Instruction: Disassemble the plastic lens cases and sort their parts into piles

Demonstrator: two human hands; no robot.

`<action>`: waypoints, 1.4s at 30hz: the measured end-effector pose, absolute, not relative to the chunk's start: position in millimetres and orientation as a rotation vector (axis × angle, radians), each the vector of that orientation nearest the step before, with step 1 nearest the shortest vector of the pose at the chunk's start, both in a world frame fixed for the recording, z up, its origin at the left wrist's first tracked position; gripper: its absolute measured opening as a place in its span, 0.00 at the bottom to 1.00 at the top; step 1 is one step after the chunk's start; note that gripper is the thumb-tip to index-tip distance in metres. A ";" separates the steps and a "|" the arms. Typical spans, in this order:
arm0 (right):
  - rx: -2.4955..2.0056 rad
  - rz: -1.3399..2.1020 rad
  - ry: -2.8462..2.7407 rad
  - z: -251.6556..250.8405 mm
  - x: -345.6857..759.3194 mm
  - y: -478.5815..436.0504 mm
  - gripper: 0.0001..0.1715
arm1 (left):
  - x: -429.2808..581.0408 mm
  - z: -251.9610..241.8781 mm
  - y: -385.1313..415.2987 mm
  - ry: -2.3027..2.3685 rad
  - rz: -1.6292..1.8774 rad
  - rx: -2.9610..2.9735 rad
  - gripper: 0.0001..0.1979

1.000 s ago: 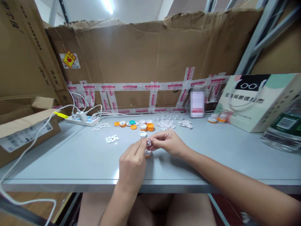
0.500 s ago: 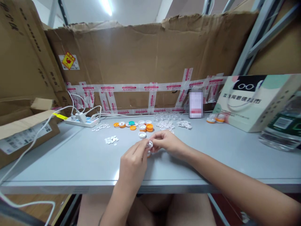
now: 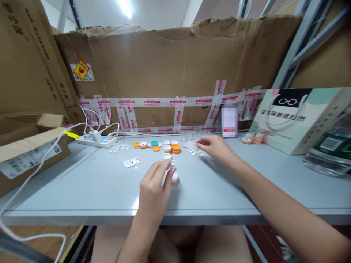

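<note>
My left hand (image 3: 155,181) pinches a small clear-and-white plastic piece (image 3: 173,164) between thumb and fingertips. Just below that piece, partly behind the thumb, a white-topped orange round cap (image 3: 174,178) rests on the table. My right hand (image 3: 212,145) reaches over a pile of small white plastic parts (image 3: 192,149), its thumb and forefinger closed together at the pile. Whatever lies between those fingertips is too small to make out. A white round cap (image 3: 167,156) stands just beyond my left fingertips.
Orange caps (image 3: 176,147), white caps and a green cap (image 3: 154,143) sit behind. Small white discs (image 3: 131,163) lie to the left. Clear cups (image 3: 192,136) stand at the back near a phone (image 3: 229,122). A power strip (image 3: 102,141), paper bag (image 3: 287,120) and water bottle (image 3: 329,146) flank the table.
My right hand has left the piece held in my left hand and moved right and away from me to the white parts pile. My left hand stays nearly in place, still holding its piece.
</note>
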State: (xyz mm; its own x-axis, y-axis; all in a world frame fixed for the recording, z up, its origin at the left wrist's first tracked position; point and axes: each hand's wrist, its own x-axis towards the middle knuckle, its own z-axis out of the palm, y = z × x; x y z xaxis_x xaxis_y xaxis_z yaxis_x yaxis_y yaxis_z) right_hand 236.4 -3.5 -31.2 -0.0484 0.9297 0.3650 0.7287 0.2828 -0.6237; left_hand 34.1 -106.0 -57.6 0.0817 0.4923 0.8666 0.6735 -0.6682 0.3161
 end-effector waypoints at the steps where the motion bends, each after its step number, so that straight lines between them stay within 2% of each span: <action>1: -1.585 0.214 -1.861 -30.9 243.8 1.8 0.07 | 33.9 -57.8 -105.5 -1.202 -1.620 -2.191 0.09; 3: -1.706 0.101 -1.931 -32.8 253.7 10.1 0.08 | 33.4 -58.3 -104.0 -1.227 -1.584 -2.199 0.10; 11: -1.841 0.068 -1.933 -43.0 261.6 24.9 0.05 | 32.1 -60.8 -101.0 -1.258 -1.534 -2.238 0.10; 14: -1.844 0.098 -1.922 -42.6 263.8 27.3 0.02 | 31.5 -56.4 -104.7 -1.244 -1.629 -2.152 0.09; 19: -1.749 0.097 -1.871 -33.0 252.7 13.1 0.04 | 29.0 -50.5 -110.3 -1.236 -1.827 -1.917 0.09; 21: -1.563 0.261 -1.910 -27.6 239.3 -0.6 0.10 | 28.8 -51.9 -108.8 -1.248 -1.771 -1.990 0.08; 23: -1.214 0.644 -1.985 -23.3 223.1 -15.8 0.14 | 29.4 -54.4 -106.2 -1.257 -1.681 -2.082 0.07; 26: -0.781 1.142 -1.998 -21.0 202.1 -34.4 0.15 | 31.1 -57.2 -103.2 -1.281 -1.557 -2.168 0.06; 31: -0.645 1.475 -1.892 -28.7 188.5 -44.3 0.15 | 32.7 -57.4 -102.1 -1.354 -1.454 -2.270 0.04; 36: -0.807 1.318 -1.812 -31.9 192.7 -32.7 0.14 | 31.8 -59.1 -100.1 -1.386 -1.376 -2.267 0.12; 42: -1.269 0.652 -1.503 -17.4 261.3 2.9 0.13 | 29.8 -60.1 -102.8 -1.441 -1.385 -2.248 0.10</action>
State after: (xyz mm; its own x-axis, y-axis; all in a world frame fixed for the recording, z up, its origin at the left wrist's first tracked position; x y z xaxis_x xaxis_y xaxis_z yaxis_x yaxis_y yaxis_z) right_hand 261.3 2.9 -17.4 0.0745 0.9333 0.3512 0.3817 0.2986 -0.8747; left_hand 29.8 -102.8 -60.1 0.1210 0.6512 0.7492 0.7743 -0.5341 0.3392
